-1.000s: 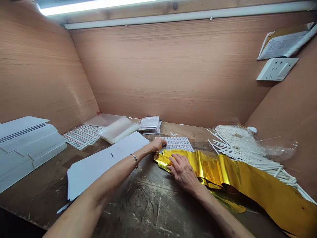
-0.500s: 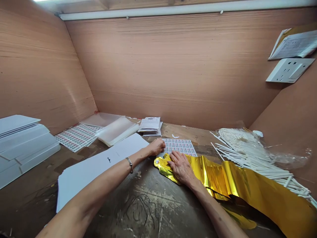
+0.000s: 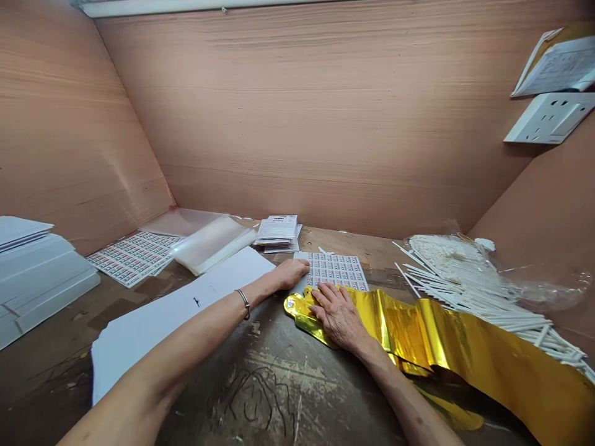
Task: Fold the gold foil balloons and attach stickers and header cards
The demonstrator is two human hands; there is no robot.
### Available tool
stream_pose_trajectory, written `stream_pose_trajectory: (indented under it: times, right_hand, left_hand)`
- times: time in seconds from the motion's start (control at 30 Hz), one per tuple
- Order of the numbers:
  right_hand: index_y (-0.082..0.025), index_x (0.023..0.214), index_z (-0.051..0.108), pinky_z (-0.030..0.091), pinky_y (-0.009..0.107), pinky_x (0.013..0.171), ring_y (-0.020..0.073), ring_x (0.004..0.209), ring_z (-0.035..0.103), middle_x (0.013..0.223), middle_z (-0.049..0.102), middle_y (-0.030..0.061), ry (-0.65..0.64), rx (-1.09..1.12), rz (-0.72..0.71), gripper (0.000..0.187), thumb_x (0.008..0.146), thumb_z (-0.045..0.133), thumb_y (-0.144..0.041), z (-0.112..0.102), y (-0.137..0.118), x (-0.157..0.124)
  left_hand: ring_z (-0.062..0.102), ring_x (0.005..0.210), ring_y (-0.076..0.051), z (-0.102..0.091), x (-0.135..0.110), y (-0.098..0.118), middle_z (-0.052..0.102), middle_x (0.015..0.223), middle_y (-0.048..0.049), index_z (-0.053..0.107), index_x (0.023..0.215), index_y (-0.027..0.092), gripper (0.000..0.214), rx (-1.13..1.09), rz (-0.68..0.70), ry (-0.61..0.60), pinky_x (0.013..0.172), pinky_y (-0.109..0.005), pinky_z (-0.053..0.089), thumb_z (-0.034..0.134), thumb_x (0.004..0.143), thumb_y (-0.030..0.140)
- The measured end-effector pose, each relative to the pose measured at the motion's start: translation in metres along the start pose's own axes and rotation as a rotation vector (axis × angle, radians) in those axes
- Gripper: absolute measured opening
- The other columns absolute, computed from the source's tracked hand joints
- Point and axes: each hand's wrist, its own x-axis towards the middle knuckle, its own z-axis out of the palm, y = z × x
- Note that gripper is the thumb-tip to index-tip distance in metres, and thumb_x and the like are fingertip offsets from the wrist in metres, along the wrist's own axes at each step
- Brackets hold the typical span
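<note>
My left hand (image 3: 292, 274) rests at the left edge of a sheet of small printed stickers (image 3: 341, 269). Its fingers are curled and pinched together over the sheet's blank strip, and what is between the tips is hidden. My right hand (image 3: 340, 314) lies flat, fingers stretched out, on a shiny gold foil balloon (image 3: 404, 331). The balloon is flat and folded in layers, its narrow tabbed end just below the sticker sheet and its wide part trailing to the lower right. It overlaps the sheet's near edge.
Left of my arm lie white sheets (image 3: 176, 310), clear plastic bags (image 3: 211, 244), more sticker sheets (image 3: 137, 254) and folded white card (image 3: 41, 285). Printed cards (image 3: 277, 230) are stacked at the back. White plastic sticks (image 3: 493, 310) spread at right. A socket panel (image 3: 548, 118) is on the wall.
My left hand has drawn slightly towards me along the sheet's left edge, uncovering more of the blank strip. My right hand stays on the foil balloon. The view has tilted down slightly.
</note>
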Motion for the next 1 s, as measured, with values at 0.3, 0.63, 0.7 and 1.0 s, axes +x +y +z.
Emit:
stream_pose_trajectory:
  times: [0.3, 0.63, 0.7, 1.0]
  right_hand:
    - [-0.022, 0.118, 0.051, 0.018, 0.044, 0.101, 0.0230, 0.123, 0.031, 0.131, 0.043, 0.0068, 0.045, -0.009, -0.002, 0.040, 0.089, 0.029, -0.038, 0.007, 0.000, -0.002]
    - [-0.021, 0.118, 0.051, 0.018, 0.044, 0.100, 0.0231, 0.122, 0.032, 0.130, 0.044, 0.0078, 0.055, 0.005, 0.007, 0.039, 0.089, 0.030, -0.038, 0.007, -0.001, -0.001]
    - [-0.022, 0.117, 0.051, 0.018, 0.044, 0.100, 0.0230, 0.122, 0.033, 0.130, 0.044, 0.0080, 0.051, 0.011, 0.006, 0.039, 0.089, 0.030, -0.038, 0.006, -0.001, -0.001]
    - [-0.021, 0.117, 0.051, 0.017, 0.044, 0.100, 0.0241, 0.121, 0.032, 0.129, 0.045, 0.0087, 0.074, 0.024, 0.005, 0.041, 0.089, 0.029, -0.041, 0.005, -0.001, -0.002]
  left_hand:
    - [0.049, 0.073, -0.012, 0.003, -0.010, 0.006, 0.058, 0.067, -0.0032, 0.055, 0.054, 0.013, 0.023, -0.019, 0.158, 0.025, 0.068, -0.020, 0.036, 0.049, 0.076, 0.009]
    - [0.047, 0.064, -0.010, -0.004, -0.003, 0.010, 0.056, 0.063, -0.0023, 0.054, 0.052, 0.012, 0.023, -0.015, 0.147, -0.002, 0.058, -0.019, 0.034, 0.047, 0.073, 0.004]
    - [0.046, 0.061, -0.010, -0.007, 0.000, 0.012, 0.054, 0.062, -0.0023, 0.055, 0.054, 0.012, 0.022, 0.031, 0.171, -0.041, 0.055, -0.019, 0.033, 0.047, 0.072, 0.002]
    - [0.048, 0.070, -0.013, -0.004, -0.002, 0.012, 0.057, 0.075, -0.0055, 0.058, 0.066, 0.012, 0.016, 0.135, 0.258, -0.103, 0.060, -0.021, 0.037, 0.046, 0.076, 0.007]
